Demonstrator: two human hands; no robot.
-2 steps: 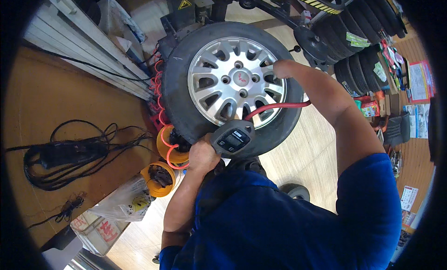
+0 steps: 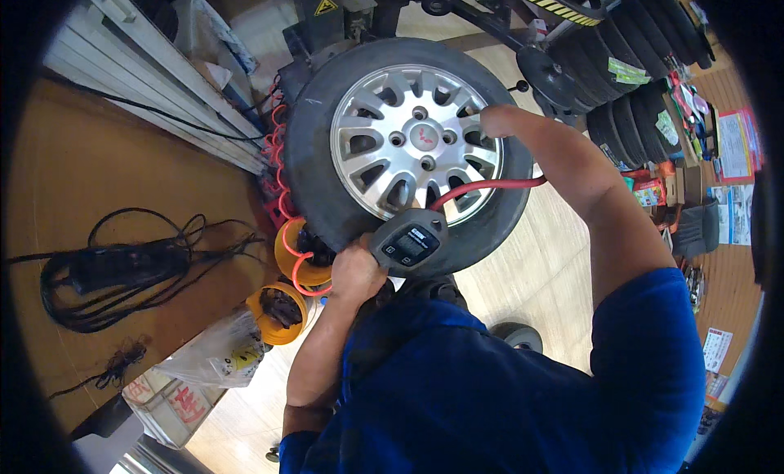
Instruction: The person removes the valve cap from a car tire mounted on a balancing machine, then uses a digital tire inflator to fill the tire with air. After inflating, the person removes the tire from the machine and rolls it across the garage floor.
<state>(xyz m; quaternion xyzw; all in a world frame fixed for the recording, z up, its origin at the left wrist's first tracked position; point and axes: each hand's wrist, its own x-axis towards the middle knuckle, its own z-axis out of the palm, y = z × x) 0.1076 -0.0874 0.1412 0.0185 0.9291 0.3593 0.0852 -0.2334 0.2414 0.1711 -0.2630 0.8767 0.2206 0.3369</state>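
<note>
A car wheel with a black tyre [image 2: 314,147] and a silver alloy rim [image 2: 384,139] lies flat on a tyre machine. My left hand [image 2: 355,271] grips the handle of a grey digital tyre inflator gauge [image 2: 410,243] at the wheel's near edge. A red hose [image 2: 482,186] runs from the gauge across the rim toward the right. My right hand [image 2: 492,119] rests on the rim's right side, fingers closed at the spokes; what it pinches is too small to tell.
A coiled red-orange air hose [image 2: 282,196] hangs left of the wheel above two yellow tubs [image 2: 278,311]. Black cables [image 2: 122,270] lie on the brown floor at left. Stacked tyres [image 2: 629,74] stand at upper right, and a plastic bag [image 2: 216,351] lies below.
</note>
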